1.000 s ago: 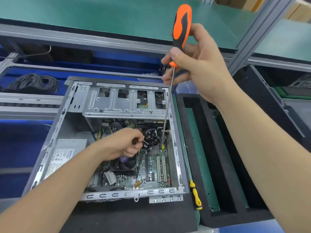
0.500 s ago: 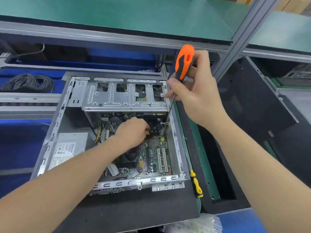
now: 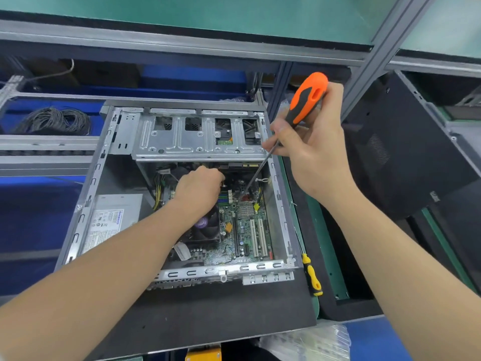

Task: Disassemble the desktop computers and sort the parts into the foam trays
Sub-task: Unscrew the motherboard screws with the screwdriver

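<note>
Grey steel frames the open desktop computer case (image 3: 88, 194), which lies on its side on a black foam mat (image 3: 208, 313) at the middle of the workbench, its motherboard (image 3: 247, 230) facing up. The person's right hand (image 3: 312, 152) grips an orange-handled screwdriver (image 3: 307, 100), fingers wrapped round the handle and thumb and forefinger pinching the top of the shaft, which slants down and to the left into the case; its tip sits among the connectors just above the small silver heatsink (image 3: 246, 209). The left hand (image 3: 197, 191) reaches in below the drive cage (image 3: 197, 142), knuckles up and fingers curled down among the cables; whether it holds anything cannot be told. The forearm passes over the processor fan (image 3: 205, 230). A power supply (image 3: 109, 220) with a white label fills the case's left side. Just beside the case's right wall lies a yellow-handled screwdriver (image 3: 312, 274), at the edge of a black foam tray (image 3: 346, 308) with a green channel. A black side panel (image 3: 406, 157) leans further right. A coil of black cable (image 3: 54, 121) rests on the blue shelf at far left, and a clear plastic bag (image 3: 312, 340) lies at the near edge.
</note>
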Demonstrator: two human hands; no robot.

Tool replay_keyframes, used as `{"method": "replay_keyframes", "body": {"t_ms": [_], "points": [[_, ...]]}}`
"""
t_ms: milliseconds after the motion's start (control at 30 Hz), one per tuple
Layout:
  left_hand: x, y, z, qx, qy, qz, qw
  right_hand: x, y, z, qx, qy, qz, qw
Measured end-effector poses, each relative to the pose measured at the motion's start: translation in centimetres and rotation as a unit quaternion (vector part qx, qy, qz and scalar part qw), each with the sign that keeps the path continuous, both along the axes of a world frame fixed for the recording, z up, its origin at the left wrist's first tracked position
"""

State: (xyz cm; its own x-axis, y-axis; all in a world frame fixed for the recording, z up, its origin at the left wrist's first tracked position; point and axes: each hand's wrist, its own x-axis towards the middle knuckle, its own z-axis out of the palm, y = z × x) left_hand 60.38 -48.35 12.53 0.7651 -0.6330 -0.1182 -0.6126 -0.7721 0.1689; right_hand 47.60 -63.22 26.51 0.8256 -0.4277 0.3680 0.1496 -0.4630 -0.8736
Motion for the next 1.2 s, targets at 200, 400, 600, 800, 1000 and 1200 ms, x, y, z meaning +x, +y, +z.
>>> {"method": "replay_keyframes", "body": {"t_ms": [200, 400, 600, 800, 1000, 1200], "points": [[0.1, 0.8, 0.2, -0.057, 0.054, -0.006, 0.997, 0.5, 0.0, -1.0, 0.008, -0.003, -0.006, 1.0], [0.0, 0.7, 0.4, -0.059, 0.065, -0.006, 0.996, 1.3, 0.1, -0.7, -0.019, -0.004, 0.001, 1.0], [0.2, 0.7, 0.5, -0.054, 0.074, -0.002, 0.996, 1.6, 0.1, -0.7, -0.017, 0.001, 0.006, 1.0], [0.2, 0.6, 0.6, -0.052, 0.084, 0.004, 0.995, 1.7, 0.0, -0.4, -0.012, -0.002, 0.003, 1.0], [0.1, 0.6, 0.7, -0.054, 0.079, 0.008, 0.995, 1.8, -0.1, -0.6, -0.009, 0.004, 0.004, 1.0], [0.0, 0.6, 0.8, -0.054, 0.083, 0.008, 0.995, 1.8, -0.2, -0.7, -0.008, 0.003, 0.004, 1.0]]}}
